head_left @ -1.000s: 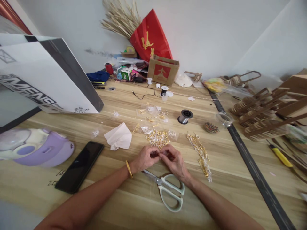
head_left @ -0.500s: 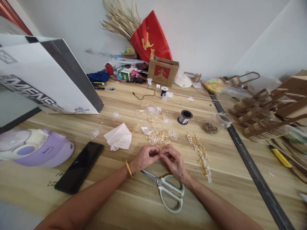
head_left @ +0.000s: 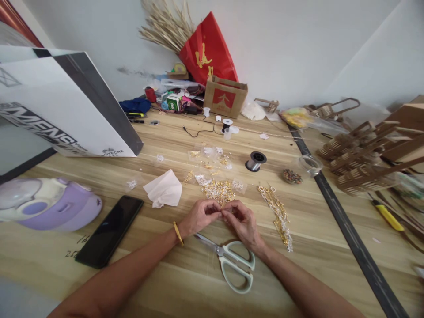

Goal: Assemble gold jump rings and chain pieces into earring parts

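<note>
Fingertip to fingertip, my left hand [head_left: 202, 217] and my right hand [head_left: 242, 221] meet over the table, both closed in a pinch. Whatever lies between the fingertips is too small to make out. Just beyond them spreads a pile of gold and silver beads [head_left: 217, 191]. Scissors [head_left: 228, 260] with pale green handles lie below the hands, blades toward my left wrist. To the right of my right hand are gold and silver chains [head_left: 278, 216] with rings at the far end. A crumpled white tissue [head_left: 164, 189] rests left of the beads.
A black phone [head_left: 110, 232] and a purple-and-white bottle [head_left: 56, 205] lie at left, below a large white bag [head_left: 73, 110]. A wire spool [head_left: 255, 162] and a jar of dark beads [head_left: 293, 176] are at right. Farther right are woven baskets [head_left: 354, 165] and a yellow-handled cutter [head_left: 387, 215].
Both hands stay pinched together in nearly the same place. The fingers of my right hand have shifted slightly; nothing else on the table has moved.
</note>
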Motion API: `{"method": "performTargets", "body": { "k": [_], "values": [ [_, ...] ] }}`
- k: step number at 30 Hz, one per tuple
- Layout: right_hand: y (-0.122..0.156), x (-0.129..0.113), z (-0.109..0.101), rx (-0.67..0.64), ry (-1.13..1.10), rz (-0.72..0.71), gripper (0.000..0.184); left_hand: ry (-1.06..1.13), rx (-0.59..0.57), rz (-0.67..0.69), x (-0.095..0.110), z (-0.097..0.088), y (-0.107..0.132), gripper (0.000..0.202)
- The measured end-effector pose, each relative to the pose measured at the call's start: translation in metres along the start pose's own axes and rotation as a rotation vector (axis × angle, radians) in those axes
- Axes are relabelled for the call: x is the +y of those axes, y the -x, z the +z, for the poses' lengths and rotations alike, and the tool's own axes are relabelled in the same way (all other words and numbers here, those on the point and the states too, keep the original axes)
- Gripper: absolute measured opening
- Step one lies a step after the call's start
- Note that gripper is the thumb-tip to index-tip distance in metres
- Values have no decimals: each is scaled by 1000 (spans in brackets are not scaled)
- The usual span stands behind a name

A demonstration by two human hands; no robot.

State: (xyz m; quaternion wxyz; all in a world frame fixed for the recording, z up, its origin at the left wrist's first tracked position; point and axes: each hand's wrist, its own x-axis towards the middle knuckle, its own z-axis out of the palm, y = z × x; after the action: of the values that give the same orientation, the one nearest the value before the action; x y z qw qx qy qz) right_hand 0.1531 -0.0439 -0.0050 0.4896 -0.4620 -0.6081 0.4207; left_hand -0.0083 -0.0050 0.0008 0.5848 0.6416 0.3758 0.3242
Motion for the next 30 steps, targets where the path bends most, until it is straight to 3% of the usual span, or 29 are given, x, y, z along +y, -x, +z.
{"method": "performTargets", "body": {
  "k": [30],
  "values": [
    [-2, 1, -2, -7, 70, 0, 16, 209, -14, -103, 1, -7, -3, 13]
  ]
}}
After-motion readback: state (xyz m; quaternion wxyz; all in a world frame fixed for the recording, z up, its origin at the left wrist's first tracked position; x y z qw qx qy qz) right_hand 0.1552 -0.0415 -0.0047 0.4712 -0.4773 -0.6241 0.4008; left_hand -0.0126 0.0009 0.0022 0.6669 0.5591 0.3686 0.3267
